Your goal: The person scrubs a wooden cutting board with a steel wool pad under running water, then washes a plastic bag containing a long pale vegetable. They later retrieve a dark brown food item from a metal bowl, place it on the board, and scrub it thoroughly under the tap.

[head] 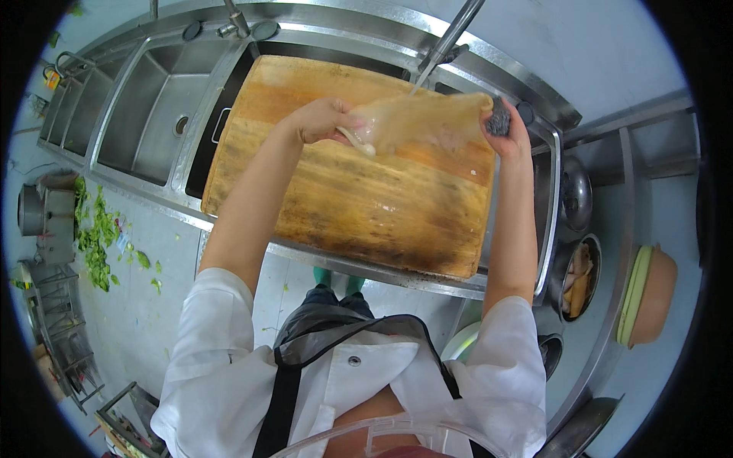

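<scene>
My left hand (325, 121) grips one end of a pale, wet sheet of animal skin or offal (424, 117), blurred by motion. Its exact kind cannot be told. The other end is pinched in my right hand (511, 134), which also holds a grey metal scouring pad (498, 118) against the palm. Between both hands the sheet stretches above the far half of a thick wooden cutting board (366, 194). Water runs from a steel faucet (452, 34) onto the sheet's far edge. The board lies across a stainless-steel sink, and its surface is wet with dark stains.
Left of the board is a steel sink basin (163, 109) with a drain. Green leaves (94, 246) litter the floor at left. On the right, a metal pot (578, 277) holds pale meat pieces, near a brown basin (653, 297) on a shelf.
</scene>
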Available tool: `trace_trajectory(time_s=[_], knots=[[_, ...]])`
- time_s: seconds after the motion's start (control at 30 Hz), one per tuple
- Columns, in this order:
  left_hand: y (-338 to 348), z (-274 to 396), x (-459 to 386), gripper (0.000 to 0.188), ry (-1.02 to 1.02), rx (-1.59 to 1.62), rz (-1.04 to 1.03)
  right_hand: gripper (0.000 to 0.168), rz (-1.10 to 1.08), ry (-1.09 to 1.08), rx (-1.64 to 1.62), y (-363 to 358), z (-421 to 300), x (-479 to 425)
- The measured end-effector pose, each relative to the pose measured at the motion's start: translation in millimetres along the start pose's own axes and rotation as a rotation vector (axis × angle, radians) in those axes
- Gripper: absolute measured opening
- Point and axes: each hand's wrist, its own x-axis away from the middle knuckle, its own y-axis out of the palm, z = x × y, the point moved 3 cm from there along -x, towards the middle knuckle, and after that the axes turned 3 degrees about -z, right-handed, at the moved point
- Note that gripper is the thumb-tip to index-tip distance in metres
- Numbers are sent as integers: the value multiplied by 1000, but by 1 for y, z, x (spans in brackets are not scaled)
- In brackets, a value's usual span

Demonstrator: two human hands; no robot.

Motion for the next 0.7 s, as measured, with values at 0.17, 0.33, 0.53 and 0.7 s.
trace_trajectory(time_s=[0.17,0.33,0.53,0.7], knots=[[-3,-17,-12,31,23,223,-64,23,8,-82,30,5,-8,-57],[-1,-48,-15,32,3,262,-60,23,69,-128,156,27,-4,-59],[30,-110,-29,22,-52,593,-31,14,172,-96,368,-20,21,-111],[4,-142,-23,22,-280,258,266,12,280,-144,651,-21,88,-150]])
